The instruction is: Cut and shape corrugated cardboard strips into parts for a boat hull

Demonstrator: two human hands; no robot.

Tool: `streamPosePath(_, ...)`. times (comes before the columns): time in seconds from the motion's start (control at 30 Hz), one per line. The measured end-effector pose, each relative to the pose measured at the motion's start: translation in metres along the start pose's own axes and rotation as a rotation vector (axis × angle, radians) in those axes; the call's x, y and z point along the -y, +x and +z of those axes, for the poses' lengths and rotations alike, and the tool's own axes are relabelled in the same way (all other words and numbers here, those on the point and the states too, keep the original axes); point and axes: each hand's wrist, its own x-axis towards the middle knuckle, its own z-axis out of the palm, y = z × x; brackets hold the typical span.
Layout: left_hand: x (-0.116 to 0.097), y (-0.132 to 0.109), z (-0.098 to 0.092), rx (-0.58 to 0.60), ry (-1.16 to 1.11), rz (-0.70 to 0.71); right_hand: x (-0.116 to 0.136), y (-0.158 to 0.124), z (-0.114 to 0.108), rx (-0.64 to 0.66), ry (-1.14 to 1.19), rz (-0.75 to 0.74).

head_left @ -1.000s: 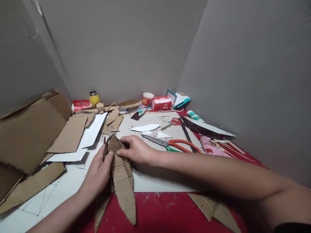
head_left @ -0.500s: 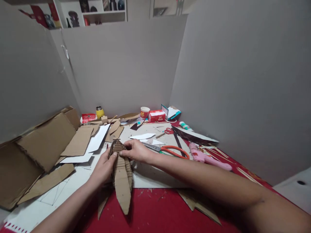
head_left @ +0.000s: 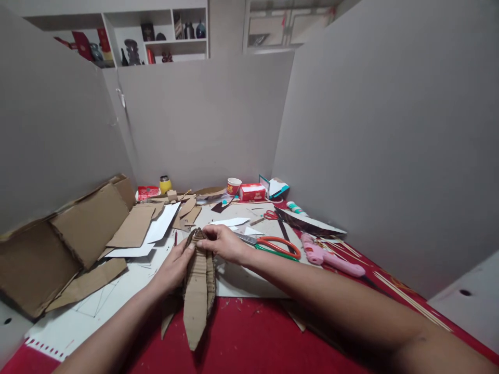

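Note:
A layered cardboard piece [head_left: 196,306] with a pointed lower end hangs over the red tabletop near the front edge of the white board. My left hand [head_left: 174,267] grips its upper left side, thumb on the ridged face and fingers hidden behind. At its top right, my right hand [head_left: 222,243] pinches the cardboard between thumb and fingers. Both thumbs sit close together near the narrow top. Large scissors [head_left: 277,247] with orange and green handles lie just right of my right hand.
Cardboard sheets [head_left: 91,223] and white paper [head_left: 166,223] lie at left. A pink glue gun [head_left: 331,259] and thin sticks are at right. Behind stand a paper cup [head_left: 233,186], a red box [head_left: 252,192] and a yellow jar [head_left: 165,184]. Grey panels [head_left: 202,119] enclose the table.
The camera view has tilted up and shifted slightly, showing more of the shelves. The cardboard's lower tip has swung a little to the left. Both hands keep their hold on it.

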Motion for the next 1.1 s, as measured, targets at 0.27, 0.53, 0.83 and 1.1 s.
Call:
streamPosePath(0.27,0.002,0.0,-0.001,-0.021,-0.009,0.059,0.001,0.002,0.004,-0.102,0.001,-0.042)
streamPosePath(0.53,0.003,-0.004,0.002,0.0,0.033,0.054,0.0,-0.004,0.003,-0.038,0.084,-0.01)
streamPosePath(0.83,0.003,-0.003,0.004,0.032,0.052,0.049,-0.001,-0.005,0.001,0.006,0.15,0.057)
streamPosePath(1.1,0.008,0.0,0.001,0.022,0.037,0.034,0.007,-0.007,-0.008,0.073,0.102,0.132)
